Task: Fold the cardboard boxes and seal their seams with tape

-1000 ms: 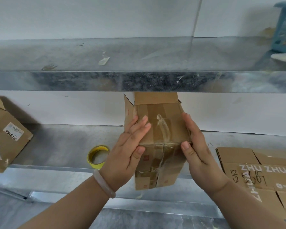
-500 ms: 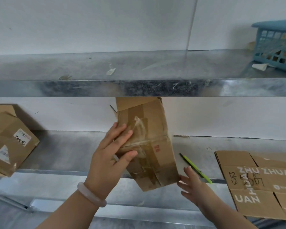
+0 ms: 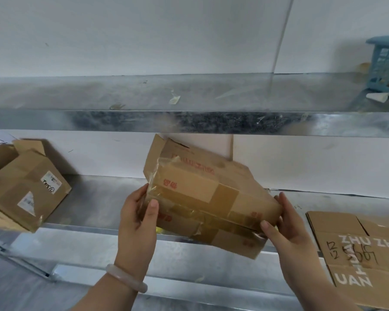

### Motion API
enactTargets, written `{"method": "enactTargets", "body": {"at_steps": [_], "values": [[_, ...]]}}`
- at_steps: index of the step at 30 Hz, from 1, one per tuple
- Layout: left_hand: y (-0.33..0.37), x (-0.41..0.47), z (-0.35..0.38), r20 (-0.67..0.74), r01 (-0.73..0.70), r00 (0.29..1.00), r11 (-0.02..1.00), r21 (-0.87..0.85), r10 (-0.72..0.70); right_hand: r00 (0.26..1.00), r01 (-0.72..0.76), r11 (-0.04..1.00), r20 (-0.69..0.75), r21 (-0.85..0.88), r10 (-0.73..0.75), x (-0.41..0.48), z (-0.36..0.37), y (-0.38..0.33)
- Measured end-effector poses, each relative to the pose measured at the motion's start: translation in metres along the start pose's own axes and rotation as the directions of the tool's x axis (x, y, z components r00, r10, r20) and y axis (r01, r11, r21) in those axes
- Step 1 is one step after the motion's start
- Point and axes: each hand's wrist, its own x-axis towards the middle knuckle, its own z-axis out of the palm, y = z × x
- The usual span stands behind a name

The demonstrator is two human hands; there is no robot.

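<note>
You have one box (image 3: 211,198) in work, held by two hands. Two more built cartons (image 3: 27,189) sit at the left of the lower shelf (image 3: 99,198), the rear one cut off by the frame edge. One flat stack (image 3: 355,243) of printed cardboard lies at the right. One blue basket (image 3: 386,63) stands on the upper shelf (image 3: 189,121). The box is off the surface, in front of the lower shelf and below the upper one. It is tilted, with its long side sloping down to your right and a flap standing open at the upper left. Old tape bands cross its front. Your left hand (image 3: 137,216) grips the left end, thumb on the front face, fingers curled behind. Your right hand (image 3: 288,225) clasps the right end, thumb on the lower front corner, fingers wrapped round the back. One pale bracelet (image 3: 126,278) sits on your left wrist.
</note>
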Motion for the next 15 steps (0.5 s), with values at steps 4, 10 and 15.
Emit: {"method": "enactTargets", "body": {"at_steps": [4, 10, 15], "values": [[-0.003, 0.012, -0.003, 0.021, 0.024, 0.999, 0.996, 0.089, -0.026, 0.997, 0.082, 0.996, -0.009, -0.046, -0.083, 0.006, 0.003, -0.011], [-0.021, 0.027, -0.003, 0.142, 0.049, 0.986, 0.972, 0.228, -0.083, 0.989, 0.145, 0.938, 0.02, -0.314, -0.146, 0.01, 0.01, -0.022], [-0.037, 0.027, -0.002, 0.086, 0.166, 0.975, 0.924, 0.343, -0.207, 0.975, 0.215, 0.843, 0.066, -0.493, -0.211, 0.01, 0.018, -0.032]]}}
